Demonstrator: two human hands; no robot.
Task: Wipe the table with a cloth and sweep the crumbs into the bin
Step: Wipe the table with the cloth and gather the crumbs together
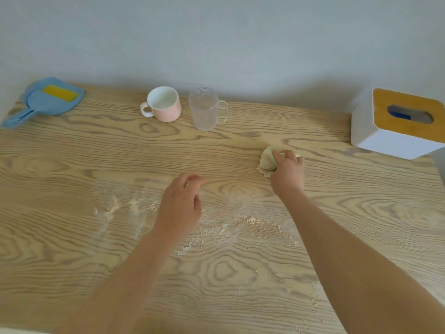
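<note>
Two bare forearms reach in from the near edge over the pale wood-grain table (72,261). Scattered light crumbs and floury smears (255,221) lie on the tabletop between and just beyond the arms, with a few more specks near the right forearm. Further in, the left hand (179,206) is above the crumbs with its fingers loosely bent and the forefinger stretched forward, holding nothing; whether it touches the wood cannot be told. Beyond it and to the right, the right hand (287,173) grips a bunched pale yellow-green cloth (266,161), which rests on the table past the crumbs. Along the far edge by the grey wall stand, left to right, a blue plastic dustpan with a blue brush and yellow strip (51,100), a pink mug with white inside (165,104), a clear plastic handled cup (207,109) just beside it, and, well apart at the right corner, a white box with a slotted yellow-brown wooden lid (395,126), something blue showing in the slot
</note>
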